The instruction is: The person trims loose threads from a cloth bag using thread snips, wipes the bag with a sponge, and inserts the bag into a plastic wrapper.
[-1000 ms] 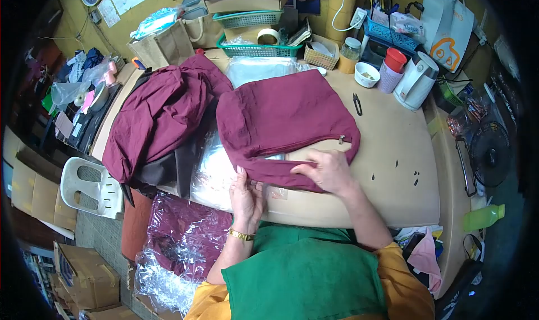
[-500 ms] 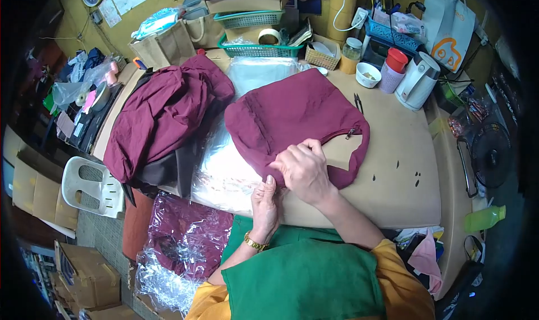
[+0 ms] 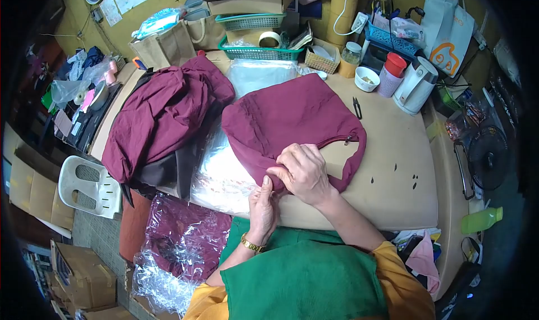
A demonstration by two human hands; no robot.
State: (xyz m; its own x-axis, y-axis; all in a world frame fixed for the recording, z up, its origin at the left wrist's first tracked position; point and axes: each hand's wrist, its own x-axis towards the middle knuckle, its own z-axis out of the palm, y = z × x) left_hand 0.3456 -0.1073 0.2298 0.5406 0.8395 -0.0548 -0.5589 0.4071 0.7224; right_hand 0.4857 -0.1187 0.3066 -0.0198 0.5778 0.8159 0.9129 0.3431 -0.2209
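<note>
A maroon fabric bag (image 3: 292,109) with a zipper and a looped strap lies in front of me on the table. My left hand (image 3: 261,207) pinches its near lower edge, thumb up. Close beside it, my right hand (image 3: 304,174) is closed on the bag's fabric where the strap begins, knuckles up. The fingertips of both hands are partly hidden in the folds. Left of the bag is a heap of maroon and black fabric (image 3: 168,115). Thread snips (image 3: 357,108) rest just right of the bag.
Clear plastic sheets (image 3: 219,174) lie under the bag's left side. Baskets (image 3: 261,51), a jar (image 3: 351,53), a white bowl (image 3: 366,79) and an electric kettle (image 3: 415,87) line the back. Plastic-wrapped maroon goods (image 3: 182,241) sit below the table's near edge, beside a white chair (image 3: 90,188).
My right hand has shifted slightly, its fingers more closed over the fabric. The strap near it has moved a little to the left. My left hand keeps its pinch.
</note>
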